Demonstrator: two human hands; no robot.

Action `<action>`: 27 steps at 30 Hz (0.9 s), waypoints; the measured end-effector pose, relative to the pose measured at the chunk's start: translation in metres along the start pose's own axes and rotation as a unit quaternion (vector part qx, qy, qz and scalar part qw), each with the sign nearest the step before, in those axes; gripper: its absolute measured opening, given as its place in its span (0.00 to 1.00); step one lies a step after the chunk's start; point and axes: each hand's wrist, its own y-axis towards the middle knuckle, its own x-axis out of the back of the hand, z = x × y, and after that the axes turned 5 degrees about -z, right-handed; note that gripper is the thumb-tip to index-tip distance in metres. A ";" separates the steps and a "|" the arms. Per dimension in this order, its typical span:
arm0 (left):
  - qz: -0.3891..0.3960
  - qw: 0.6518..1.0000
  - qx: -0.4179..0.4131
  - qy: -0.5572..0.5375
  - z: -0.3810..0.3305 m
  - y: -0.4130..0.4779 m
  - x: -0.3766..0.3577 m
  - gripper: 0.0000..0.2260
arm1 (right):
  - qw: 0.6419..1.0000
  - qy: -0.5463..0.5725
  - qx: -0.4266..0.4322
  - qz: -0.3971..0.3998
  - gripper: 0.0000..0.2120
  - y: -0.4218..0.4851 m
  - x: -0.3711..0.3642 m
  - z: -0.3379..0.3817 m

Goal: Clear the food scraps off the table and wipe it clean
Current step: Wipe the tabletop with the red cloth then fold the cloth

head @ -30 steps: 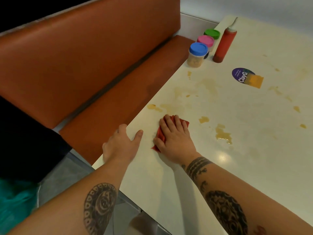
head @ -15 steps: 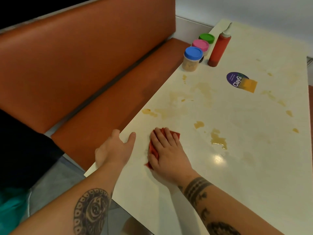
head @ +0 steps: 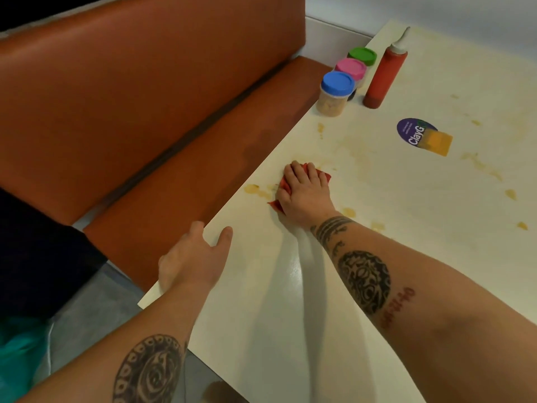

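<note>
Pressing red cloth under flat-fingered right hand; yellow smear lying just left of cloth; left hand resting farther back, on surface edge.

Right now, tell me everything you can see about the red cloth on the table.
The red cloth looks like soft, crumpled fabric, bunched rather than spread flat. It lies on the cream table near the edge by the bench, mostly hidden under the right hand, which presses it with straight fingers. Only red corners peek out around the hand. A yellowish smear sits just left of it.
</note>
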 end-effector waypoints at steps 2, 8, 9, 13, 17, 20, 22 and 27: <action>0.004 1.000 0.001 0.002 0.001 -0.001 0.000 0.33 | 0.998 -0.007 0.060 0.013 0.37 -0.011 0.001 -0.003; 0.006 1.000 0.000 -0.005 0.000 -0.002 0.000 0.34 | 0.993 0.003 0.113 0.017 0.34 -0.036 -0.005 -0.013; 0.006 1.000 0.000 -0.006 0.000 -0.002 0.000 0.34 | 0.997 0.002 0.080 0.012 0.32 -0.027 -0.004 -0.007; 0.016 1.000 0.006 -0.014 0.001 -0.001 0.002 0.33 | 0.999 0.023 0.030 0.002 0.31 -0.012 -0.005 0.030; 0.012 1.000 0.009 -0.019 0.000 -0.001 0.003 0.32 | 0.993 0.053 0.101 0.011 0.30 -0.026 -0.010 0.032; -0.001 0.999 0.010 -0.030 0.000 -0.002 0.003 0.32 | 0.998 0.021 0.062 -0.003 0.31 -0.011 -0.012 0.046; -0.011 0.999 0.007 -0.046 -0.001 -0.004 0.005 0.33 | 0.999 -0.001 0.052 -0.009 0.31 0.002 -0.009 0.061; -0.018 0.997 0.019 -0.071 0.001 -0.005 0.004 0.34 | 0.992 -0.021 0.124 0.011 0.29 0.000 0.000 0.079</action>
